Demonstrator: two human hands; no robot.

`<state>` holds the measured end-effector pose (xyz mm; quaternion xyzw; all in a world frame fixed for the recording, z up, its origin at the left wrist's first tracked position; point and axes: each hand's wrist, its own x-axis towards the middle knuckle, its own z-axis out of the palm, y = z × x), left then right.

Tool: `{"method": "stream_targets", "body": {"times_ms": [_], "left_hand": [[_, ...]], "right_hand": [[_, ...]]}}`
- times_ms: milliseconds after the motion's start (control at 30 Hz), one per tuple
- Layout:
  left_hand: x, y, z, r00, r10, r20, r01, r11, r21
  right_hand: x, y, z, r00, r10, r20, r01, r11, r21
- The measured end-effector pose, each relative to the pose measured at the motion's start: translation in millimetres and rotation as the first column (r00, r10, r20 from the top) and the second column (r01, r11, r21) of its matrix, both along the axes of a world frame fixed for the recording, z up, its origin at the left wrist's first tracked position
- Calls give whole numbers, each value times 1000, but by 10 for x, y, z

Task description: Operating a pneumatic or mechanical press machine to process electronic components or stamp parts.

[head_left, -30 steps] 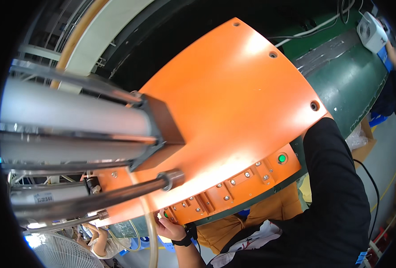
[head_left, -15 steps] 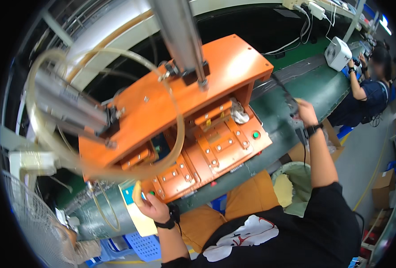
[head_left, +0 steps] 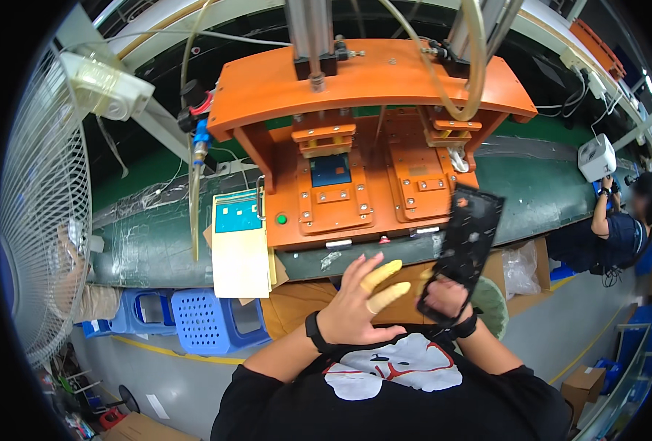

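Observation:
My right hand (head_left: 443,298) grips the lower end of a flat black panel (head_left: 463,246) with small holes, held upright just in front of the orange press machine (head_left: 355,140). My left hand (head_left: 359,305) is spread, fingers apart, with yellow finger cots on two fingers, and holds nothing. It hovers below the machine's front edge, left of the panel. The machine has two fixture bays; the left bay holds a dark blue square insert (head_left: 331,170).
A green conveyor belt (head_left: 149,242) runs behind the machine. A stack of cardboard sheets (head_left: 241,246) leans at the left. Blue plastic crates (head_left: 193,320) stand below, a wire fan guard (head_left: 43,206) far left. Another person (head_left: 620,228) works at the right.
The view has swung from close under the machine to a frontal look. My right hand has come in from the belt at the right, now holding the black panel; my left hand left the machine's left side.

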<state>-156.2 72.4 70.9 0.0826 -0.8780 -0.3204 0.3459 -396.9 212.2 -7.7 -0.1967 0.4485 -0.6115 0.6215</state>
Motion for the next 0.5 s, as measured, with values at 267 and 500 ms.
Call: {"method": "stream_targets", "body": {"times_ms": [267,500], "left_hand": [[337,21,-86,974,224,38,-219,971,-100],[440,-296,-39,970,237,61,-219,951,-217]], "right_hand": [[681,-552,168,823,391,413,-320,919,-231],[941,-852,200,888,458,-45,-455,859,-233]]}}
